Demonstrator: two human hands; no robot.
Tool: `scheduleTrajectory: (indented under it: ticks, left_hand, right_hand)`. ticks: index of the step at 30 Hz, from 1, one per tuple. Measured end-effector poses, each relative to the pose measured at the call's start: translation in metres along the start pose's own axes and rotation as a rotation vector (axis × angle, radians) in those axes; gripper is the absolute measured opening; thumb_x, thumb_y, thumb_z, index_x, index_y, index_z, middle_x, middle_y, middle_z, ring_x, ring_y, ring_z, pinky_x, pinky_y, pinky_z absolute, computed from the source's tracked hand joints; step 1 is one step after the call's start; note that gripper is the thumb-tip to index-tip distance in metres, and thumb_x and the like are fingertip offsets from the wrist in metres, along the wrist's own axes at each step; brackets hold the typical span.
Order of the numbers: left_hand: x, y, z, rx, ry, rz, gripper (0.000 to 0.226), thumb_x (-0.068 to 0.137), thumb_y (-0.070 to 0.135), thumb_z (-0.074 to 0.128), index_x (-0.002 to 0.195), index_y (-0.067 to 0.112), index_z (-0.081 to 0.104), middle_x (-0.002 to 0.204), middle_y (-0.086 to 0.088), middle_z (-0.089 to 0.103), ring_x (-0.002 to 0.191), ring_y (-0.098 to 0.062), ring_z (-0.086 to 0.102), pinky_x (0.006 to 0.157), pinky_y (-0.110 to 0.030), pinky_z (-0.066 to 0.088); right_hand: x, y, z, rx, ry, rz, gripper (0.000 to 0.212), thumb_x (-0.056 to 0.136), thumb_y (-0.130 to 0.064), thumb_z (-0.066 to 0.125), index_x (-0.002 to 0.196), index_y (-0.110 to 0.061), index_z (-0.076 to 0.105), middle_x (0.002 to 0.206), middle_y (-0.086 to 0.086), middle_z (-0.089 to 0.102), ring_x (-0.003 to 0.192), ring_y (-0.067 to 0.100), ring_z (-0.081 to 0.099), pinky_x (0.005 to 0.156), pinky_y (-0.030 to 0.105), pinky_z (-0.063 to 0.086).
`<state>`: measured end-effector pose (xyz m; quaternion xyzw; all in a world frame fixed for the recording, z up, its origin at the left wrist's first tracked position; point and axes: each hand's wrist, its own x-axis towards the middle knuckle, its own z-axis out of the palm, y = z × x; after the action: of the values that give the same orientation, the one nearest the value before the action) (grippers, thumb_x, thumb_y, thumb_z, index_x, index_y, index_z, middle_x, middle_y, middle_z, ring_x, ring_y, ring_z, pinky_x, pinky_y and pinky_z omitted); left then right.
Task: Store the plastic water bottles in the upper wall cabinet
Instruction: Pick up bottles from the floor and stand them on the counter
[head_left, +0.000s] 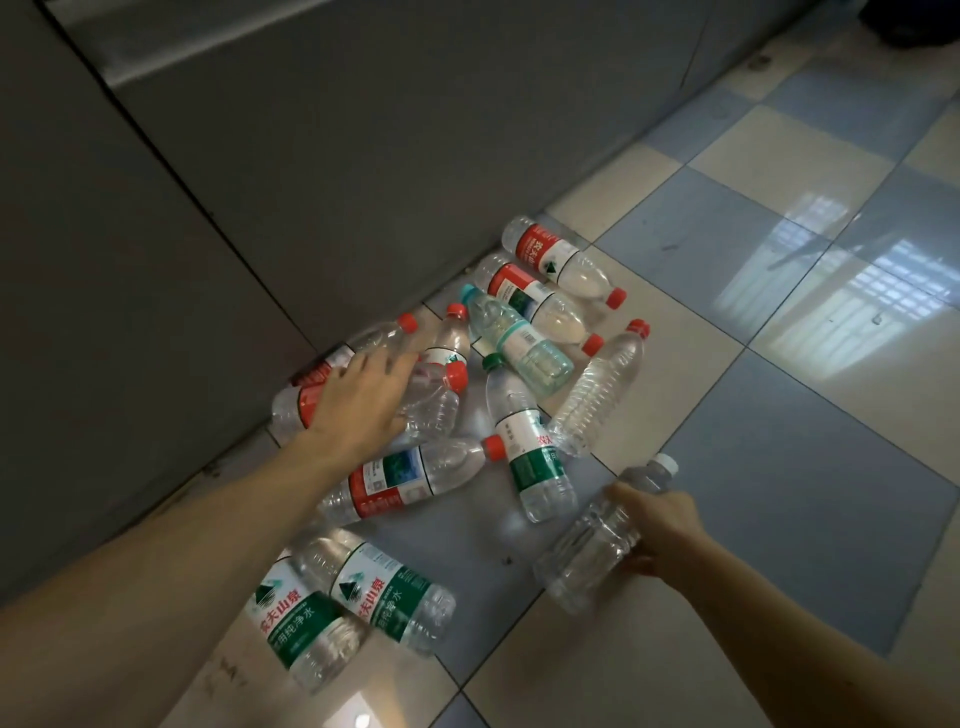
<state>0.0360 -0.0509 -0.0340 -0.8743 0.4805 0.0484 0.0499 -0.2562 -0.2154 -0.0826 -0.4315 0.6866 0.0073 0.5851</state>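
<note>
A checkered floor (779, 467) of pale blue and cream tiles runs out to the right, glossy enough to carry a window reflection (857, 275). Grey cabinet doors (260, 182) stand along its left edge, split by a dark seam.

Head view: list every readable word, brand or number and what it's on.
"农夫山泉": red characters on the green-label bottle nearest the camera, and on its neighbour.
"饮用纯净水": white characters on the green band of those two labels; partly legible.
Red-label bottles, e.g. and: white print too blurred to read.
Pale teal bottle: barcode only, unreadable.
Unlabelled bottle in the right hand: no text.
</note>
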Motion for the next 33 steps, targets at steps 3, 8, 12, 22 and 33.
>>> scheduleTrajectory:
  ticks: [3, 8, 12, 22, 33]
  left_hand:
    - [-0.011, 0.0, -0.023, -0.217, 0.144, 0.066, 0.081, 0.087, 0.032, 0.078, 0.154, 0.021, 0.035, 0.135, -0.007, 0.051, 0.123, -0.028, 0.053, 0.094, -0.041, 0.048]
    - [-0.013, 0.03, -0.07, -0.737, 0.199, 0.099, 0.078, 0.077, 0.042, 0.086, 0.143, 0.028, 0.046, 0.13, 0.006, 0.055, 0.116, -0.013, 0.056, 0.094, -0.033, 0.048]
    - [-0.011, 0.08, -0.085, -1.139, 0.073, 0.047, 0.066, 0.068, 0.043, 0.09, 0.124, 0.037, 0.056, 0.111, 0.017, 0.068, 0.102, -0.002, 0.067, 0.087, -0.025, 0.055]
    - [-0.019, 0.182, -0.03, -1.272, -0.001, 0.089, 0.066, 0.069, 0.034, 0.093, 0.124, 0.036, 0.058, 0.117, 0.014, 0.068, 0.11, -0.002, 0.065, 0.097, -0.033, 0.055]
    - [-0.024, 0.203, -0.004, -1.202, 0.023, 0.111, 0.058, 0.073, 0.024, 0.091, 0.121, 0.022, 0.061, 0.114, 0.004, 0.067, 0.105, -0.011, 0.065, 0.089, -0.032, 0.055]
  right_hand:
    - [-0.005, -0.003, -0.007, 0.01, -0.049, -0.051, 0.031, 0.085, -0.016, 0.08, 0.106, -0.004, 0.061, 0.088, 0.021, 0.071, 0.052, 0.029, 0.071, 0.045, 0.037, 0.058]
    - [-0.015, -0.013, -0.016, -0.077, -0.071, -0.291, 0.069, 0.083, -0.025, 0.083, 0.141, -0.018, 0.046, 0.121, 0.011, 0.062, 0.093, 0.027, 0.069, 0.055, 0.037, 0.062]
    - [-0.027, -0.031, -0.029, -0.058, -0.063, -0.495, 0.081, 0.076, -0.017, 0.088, 0.144, -0.024, 0.045, 0.128, 0.01, 0.063, 0.099, 0.024, 0.07, 0.075, 0.041, 0.063]
    - [-0.029, -0.033, -0.052, -0.198, 0.126, -0.846, 0.074, 0.07, -0.017, 0.092, 0.132, -0.032, 0.053, 0.126, -0.003, 0.06, 0.115, 0.021, 0.058, 0.097, 0.042, 0.054]
    - [-0.008, -0.012, -0.068, -0.195, 0.095, -0.879, 0.075, 0.074, -0.022, 0.091, 0.131, -0.04, 0.046, 0.129, -0.007, 0.057, 0.117, 0.018, 0.057, 0.1, 0.042, 0.054]
